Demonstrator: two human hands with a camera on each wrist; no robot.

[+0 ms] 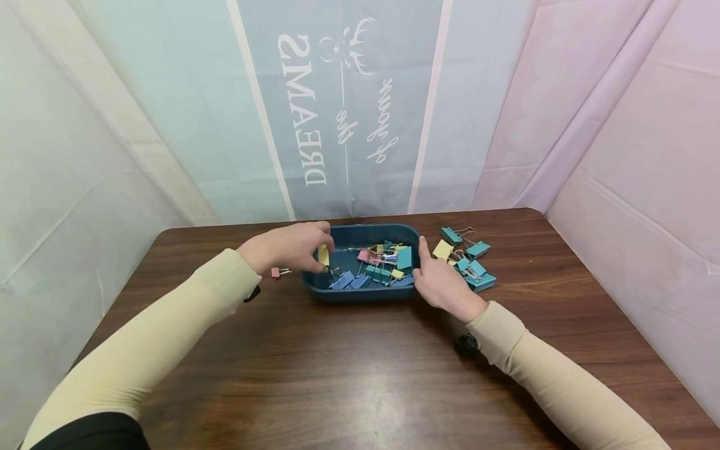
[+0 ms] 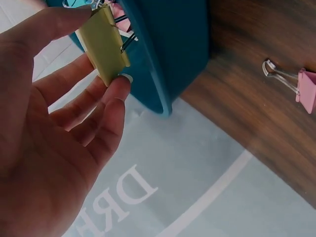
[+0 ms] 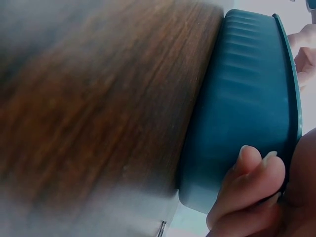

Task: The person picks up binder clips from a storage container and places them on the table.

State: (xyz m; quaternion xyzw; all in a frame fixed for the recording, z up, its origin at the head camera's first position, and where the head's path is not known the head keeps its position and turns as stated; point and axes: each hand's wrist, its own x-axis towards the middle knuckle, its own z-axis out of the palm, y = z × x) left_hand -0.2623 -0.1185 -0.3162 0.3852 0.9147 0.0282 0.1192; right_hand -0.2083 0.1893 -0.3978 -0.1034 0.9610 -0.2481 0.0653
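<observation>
A yellow binder clip (image 2: 104, 48) is pinched between the thumb and fingertips (image 2: 118, 89) of the left hand (image 1: 294, 245), out beyond the palm, at the left end of the blue bin (image 1: 365, 296). The bin's opposite end is gripped by the right hand (image 1: 445, 282).

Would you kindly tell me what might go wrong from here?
The left hand pinches the yellow clip by its ends, so it might slip. A pink clip lies on the table near that hand and could get knocked. The right hand holds the tray close to the loose teal clips, so it may brush against them.
</observation>
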